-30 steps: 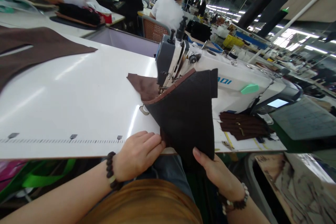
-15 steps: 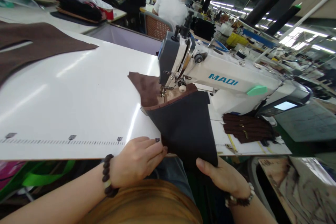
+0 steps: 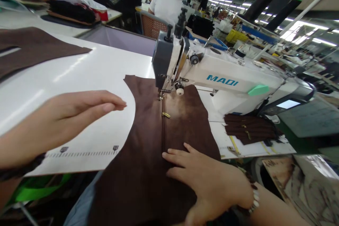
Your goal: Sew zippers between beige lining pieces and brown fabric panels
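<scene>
A dark brown leather-like panel point(image 3: 143, 169) lies unfolded under the presser foot of the sewing machine point(image 3: 212, 70) and hangs over the table's front edge. Along its middle runs a zipper point(image 3: 164, 130) with a gold pull point(image 3: 166, 114), just in front of the needle area. My right hand point(image 3: 201, 180) rests flat on the panel, fingers spread, right of the zipper's near end. My left hand point(image 3: 71, 123) hovers over the white table, left of the panel and apart from it. Its fingers are stretched out together, thumb alongside, and nothing shows in them.
Another brown panel point(image 3: 39, 51) lies at the left of the white table point(image 3: 106, 60). A stack of brown zippered pieces point(image 3: 249, 127) sits at right, under the machine's arm. Scale marks run along the front edge. A person in a white shirt point(image 3: 166, 7) sits beyond the machine.
The panel, earlier folded up with its black underside showing, now lies flat with its brown face and zipper visible. My left hand let go and moved left; my right hand moved onto the panel.
</scene>
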`<action>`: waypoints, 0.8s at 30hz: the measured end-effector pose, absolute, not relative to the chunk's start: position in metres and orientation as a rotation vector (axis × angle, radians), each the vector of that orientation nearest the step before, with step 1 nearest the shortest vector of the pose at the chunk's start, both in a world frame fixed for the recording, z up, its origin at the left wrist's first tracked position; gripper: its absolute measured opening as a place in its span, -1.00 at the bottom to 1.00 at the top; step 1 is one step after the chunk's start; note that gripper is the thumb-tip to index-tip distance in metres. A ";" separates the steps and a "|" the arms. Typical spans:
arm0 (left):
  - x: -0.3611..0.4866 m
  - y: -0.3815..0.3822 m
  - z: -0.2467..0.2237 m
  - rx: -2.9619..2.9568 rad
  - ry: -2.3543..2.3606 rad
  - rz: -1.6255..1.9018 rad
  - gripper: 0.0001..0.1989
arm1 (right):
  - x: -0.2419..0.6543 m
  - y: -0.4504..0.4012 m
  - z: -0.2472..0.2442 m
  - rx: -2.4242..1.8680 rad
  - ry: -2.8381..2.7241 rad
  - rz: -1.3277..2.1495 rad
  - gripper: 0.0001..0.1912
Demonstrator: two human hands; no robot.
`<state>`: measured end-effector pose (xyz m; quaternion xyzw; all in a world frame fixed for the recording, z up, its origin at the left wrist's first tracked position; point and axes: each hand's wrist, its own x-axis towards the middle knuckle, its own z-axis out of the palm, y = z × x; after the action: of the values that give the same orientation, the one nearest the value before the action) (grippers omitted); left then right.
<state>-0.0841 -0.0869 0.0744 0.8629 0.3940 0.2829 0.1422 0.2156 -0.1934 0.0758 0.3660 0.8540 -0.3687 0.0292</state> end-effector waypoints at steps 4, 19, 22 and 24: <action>-0.050 -0.071 0.057 2.433 0.663 0.326 -0.70 | 0.216 -0.185 0.086 1.165 2.588 -1.259 -0.43; -0.004 -0.126 -0.006 3.015 0.777 0.502 -0.50 | 0.191 -0.126 0.010 1.755 2.792 -0.159 -0.57; -0.001 -0.131 -0.012 3.013 0.806 0.517 -0.53 | 0.193 -0.127 0.012 1.780 2.796 -0.185 -0.58; 0.001 -0.133 -0.015 3.004 0.797 0.524 -0.56 | 0.192 -0.128 0.013 1.792 2.790 -0.198 -0.58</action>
<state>0.0009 -0.1329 -0.0146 0.9531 0.2529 0.1663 -0.0054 0.1923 -0.1282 0.0134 0.5372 0.8365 -0.0593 -0.0899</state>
